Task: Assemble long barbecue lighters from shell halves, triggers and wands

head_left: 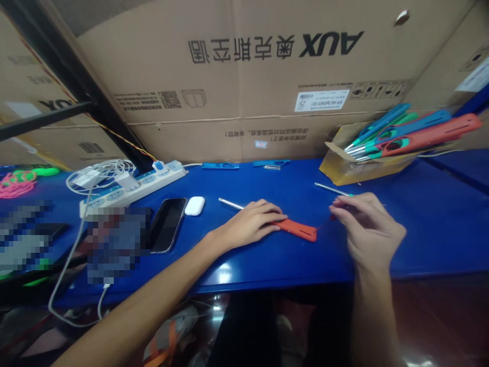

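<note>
Watching through the head camera, I am logging the orange lighter (298,229) first: it is lying on the blue table (294,186), its handle running out beneath the left hand (254,219) toward the right one, its metal tube (230,204) poking out on the other side. The left hand is gripping the handle lightly, fingers draped over it. A thin red strand (323,225) is spanning the gap between handle end and right fingertips. The right hand (369,229) is pinching; a small red piece (332,217) is showing at the fingertips, its nature unclear to me.

Just beyond the right fingers, a second metal tube (330,189) is pointing leftward; I am not managing to tell whether that hand is holding it.

Risks, my judgement: a hard or sideways pull would be straining the strand, perhaps snapping it; a slack left grip would be letting the handle swivel; a wide right-hand swing would be knocking the second tube.

Farther out: a cardboard box (367,171) of lighters is sitting beyond the right hand; two blue pieces (220,165) (271,163) are lying beyond the left; a white case (194,206), a phone (169,225) and a power strip (133,188) are lying left of it.
</note>
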The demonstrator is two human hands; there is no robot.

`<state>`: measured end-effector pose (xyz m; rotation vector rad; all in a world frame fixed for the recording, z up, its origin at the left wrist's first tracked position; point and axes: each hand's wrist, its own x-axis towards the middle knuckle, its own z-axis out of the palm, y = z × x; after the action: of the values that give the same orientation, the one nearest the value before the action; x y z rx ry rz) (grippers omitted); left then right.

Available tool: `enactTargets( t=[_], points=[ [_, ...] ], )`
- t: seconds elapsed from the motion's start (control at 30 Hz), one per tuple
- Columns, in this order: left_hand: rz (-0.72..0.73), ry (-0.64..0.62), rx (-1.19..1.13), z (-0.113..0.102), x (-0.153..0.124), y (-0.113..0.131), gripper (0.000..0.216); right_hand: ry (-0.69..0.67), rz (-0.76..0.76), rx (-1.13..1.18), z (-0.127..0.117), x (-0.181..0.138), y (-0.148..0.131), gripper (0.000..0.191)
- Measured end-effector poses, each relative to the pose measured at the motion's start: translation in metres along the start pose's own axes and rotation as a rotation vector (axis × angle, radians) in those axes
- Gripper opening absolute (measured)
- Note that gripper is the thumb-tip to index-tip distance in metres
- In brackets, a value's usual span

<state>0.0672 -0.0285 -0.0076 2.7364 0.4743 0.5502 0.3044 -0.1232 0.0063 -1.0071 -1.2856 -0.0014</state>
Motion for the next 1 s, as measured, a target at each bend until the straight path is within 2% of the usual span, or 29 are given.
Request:
enactTargets(
  t=[0.1,0.2,0.3,0.43,0.53,0.67,0.8,0.93,1.0],
  points=[
    [0.004,0.003,-0.006,0.0,0.0,0.0,0.033,-0.078,0.016,-0.015,-0.002,-0.003,-0.003,0.022],
    [0.005,0.001,-0.002,-0.001,-0.001,0.0,0.033,-0.124,0.097,0.038,-0.002,-0.006,-0.001,0.027],
    [0.008,0.004,0.0,-0.001,0.0,0.0,0.033,-0.084,0.092,0.09,0.0,-0.003,0.002,0.024],
    [0.005,0.007,-0.004,-0.001,0.0,0.0,0.033,-0.005,0.015,-0.028,0.002,0.001,0.003,0.026],
    [0.002,0.001,-0.006,-0.001,0.0,0.0,0.032,-0.042,0.016,-0.042,0.0,-0.002,0.001,0.02],
    [-0.004,-0.01,-0.01,-0.003,0.0,0.002,0.032,-0.117,0.106,0.062,-0.004,-0.007,0.003,0.029],
    [-0.009,-0.017,-0.01,-0.003,0.001,0.002,0.033,-0.107,0.126,0.158,-0.007,0.0,0.009,0.018],
    [-0.004,-0.008,-0.01,-0.002,0.0,0.001,0.033,-0.017,0.08,0.026,-0.01,0.007,0.009,0.013],
    [-0.004,-0.004,-0.013,-0.001,0.0,0.0,0.033,-0.025,0.091,-0.044,-0.012,0.005,0.007,0.011]
  ],
)
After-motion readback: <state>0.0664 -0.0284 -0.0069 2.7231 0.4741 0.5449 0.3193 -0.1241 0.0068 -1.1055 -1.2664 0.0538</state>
